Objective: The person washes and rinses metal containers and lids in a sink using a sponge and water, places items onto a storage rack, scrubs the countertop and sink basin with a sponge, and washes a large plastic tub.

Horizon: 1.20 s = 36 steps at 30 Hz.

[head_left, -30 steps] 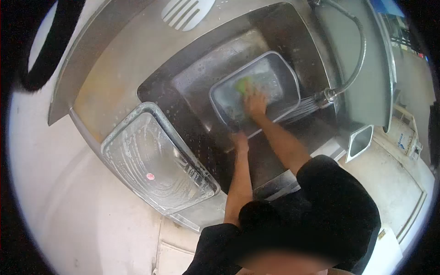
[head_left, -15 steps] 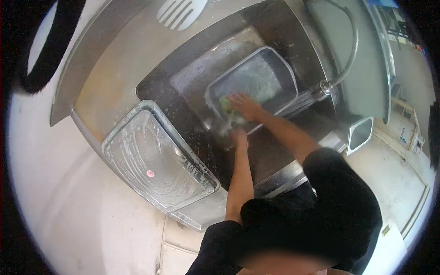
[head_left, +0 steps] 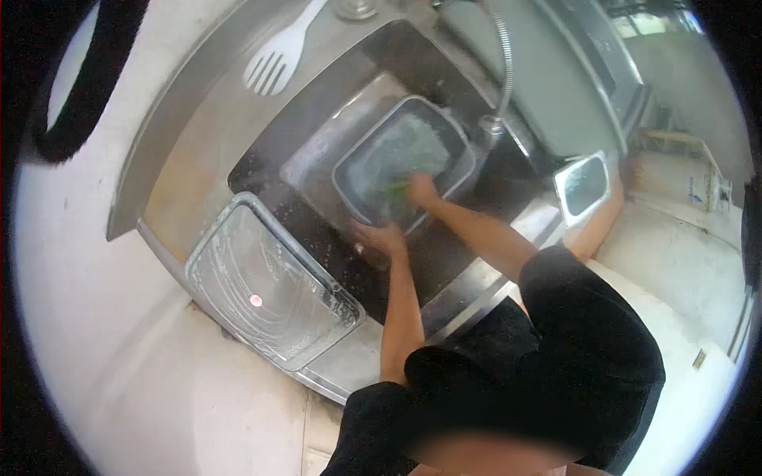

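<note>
"What could go wrong there?"
"The grey rectangular metal pan (head_left: 452, 163) inside the dark-sided metal sink (head_left: 270, 170) might skid if wet suds loosen the support of the left hand (head_left: 381, 239), which touches the pan's near corner."
"Fingers?"
"I can't tell whether the left ones are clamped. The right hand (head_left: 423, 191), blurred, looks curled tight on a soft green scrubbing pad (head_left: 398, 188) inside the pan; slick foam could make that slip."
"Count everything."
"One pan, one pad, two hands. Left of the pan, one silver, suds-streaked rectangular tray (head_left: 270, 258); beyond it, one white slotted turner (head_left: 290, 49); right of it, one small silver rectangular container (head_left: 583, 190)."
</note>
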Available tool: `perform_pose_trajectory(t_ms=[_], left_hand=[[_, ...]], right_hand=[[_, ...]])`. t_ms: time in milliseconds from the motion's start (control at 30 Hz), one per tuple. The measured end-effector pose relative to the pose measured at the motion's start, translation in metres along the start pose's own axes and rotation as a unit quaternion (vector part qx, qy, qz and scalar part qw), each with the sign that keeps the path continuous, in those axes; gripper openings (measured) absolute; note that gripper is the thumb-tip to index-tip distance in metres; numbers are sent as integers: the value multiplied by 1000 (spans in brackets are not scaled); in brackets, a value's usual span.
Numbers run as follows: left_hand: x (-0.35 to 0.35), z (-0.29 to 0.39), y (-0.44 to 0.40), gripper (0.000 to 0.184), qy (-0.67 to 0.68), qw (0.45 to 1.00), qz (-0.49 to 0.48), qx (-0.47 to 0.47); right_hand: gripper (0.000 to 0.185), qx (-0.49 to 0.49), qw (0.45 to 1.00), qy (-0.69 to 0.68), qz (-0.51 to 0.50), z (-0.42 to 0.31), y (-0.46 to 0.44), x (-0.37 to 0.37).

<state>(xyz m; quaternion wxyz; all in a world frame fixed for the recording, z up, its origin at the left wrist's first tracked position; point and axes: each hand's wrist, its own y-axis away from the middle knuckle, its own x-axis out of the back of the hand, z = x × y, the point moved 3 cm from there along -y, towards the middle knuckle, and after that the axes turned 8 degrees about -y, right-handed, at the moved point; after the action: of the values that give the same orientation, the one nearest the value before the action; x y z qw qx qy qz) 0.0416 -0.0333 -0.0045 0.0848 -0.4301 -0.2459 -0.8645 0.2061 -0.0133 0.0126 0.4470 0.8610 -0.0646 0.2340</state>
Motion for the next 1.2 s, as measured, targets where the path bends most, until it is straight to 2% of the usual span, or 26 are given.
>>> perform_pose_trajectory(t_ms=[33,67,167,233,300,367,433,467,533,600,633,700,800,833,867,900,933,967,1000,1033,1067,1100,1133,1167,1200], left_hand=[[38,41,2,45,24,993,58,-104],[61,71,4,45,51,971,116,-205],[14,99,-12,38,173,969,-136,-116],[-39,130,-9,32,66,965,-176,-180],[-87,172,8,29,-50,900,-340,-267],[-145,189,27,39,-169,825,-367,-395],[-117,220,52,42,-176,852,-378,-316],[-106,228,61,44,-179,865,-383,-271],[-127,218,65,43,-165,868,-287,-369],[-135,216,62,41,-167,870,-265,-381],[-103,238,62,40,-180,875,-294,-340],[-96,246,53,36,-203,869,-325,-313],[-126,233,33,33,-248,841,-334,-346],[-128,232,27,33,-265,831,-333,-359],[-127,230,21,34,-274,820,-333,-376],[-125,231,19,35,-273,816,-336,-384],[-122,232,15,35,-269,813,-338,-390],[-122,233,13,36,-263,813,-340,-393],[-117,233,9,37,-255,813,-341,-397],[-114,232,6,38,-244,816,-343,-397],[-109,227,2,38,-230,822,-343,-391],[-101,223,-1,39,-209,830,-347,-383],[-90,218,-4,40,-185,838,-353,-372],[-76,216,-7,40,-149,850,-362,-353],[-64,209,-11,41,-110,859,-375,-331]], right_hand=[[40,-13,989,-141,42,-4,16,18],[37,-27,979,-195,59,-7,34,36],[32,-52,943,-318,86,-25,101,88],[30,-57,932,-349,77,-43,166,133],[26,-45,926,-323,193,-42,224,180],[29,16,910,-344,231,-35,284,230],[32,-42,814,-362,453,-33,328,260],[32,-47,843,-325,425,-21,336,280],[33,-55,883,-287,368,2,337,306],[35,-60,900,-286,324,13,326,315],[36,-41,907,-242,342,12,323,317],[39,3,914,-156,374,3,320,317],[45,107,871,-391,278,-25,302,287],[57,136,875,-438,153,-49,282,272],[71,166,858,-462,151,-32,239,241],[82,97,927,-290,216,-65,216,225],[80,149,933,-152,291,-96,197,225],[74,173,909,-177,335,-86,154,211],[53,118,903,-197,362,-90,127,202],[28,55,924,-272,262,-95,109,199],[12,155,917,-225,289,-103,107,188],[11,260,926,-223,160,-115,113,176],[9,326,907,-261,60,-124,120,160],[11,304,903,-304,10,-137,128,151],[13,228,930,-288,13,-150,135,156]])
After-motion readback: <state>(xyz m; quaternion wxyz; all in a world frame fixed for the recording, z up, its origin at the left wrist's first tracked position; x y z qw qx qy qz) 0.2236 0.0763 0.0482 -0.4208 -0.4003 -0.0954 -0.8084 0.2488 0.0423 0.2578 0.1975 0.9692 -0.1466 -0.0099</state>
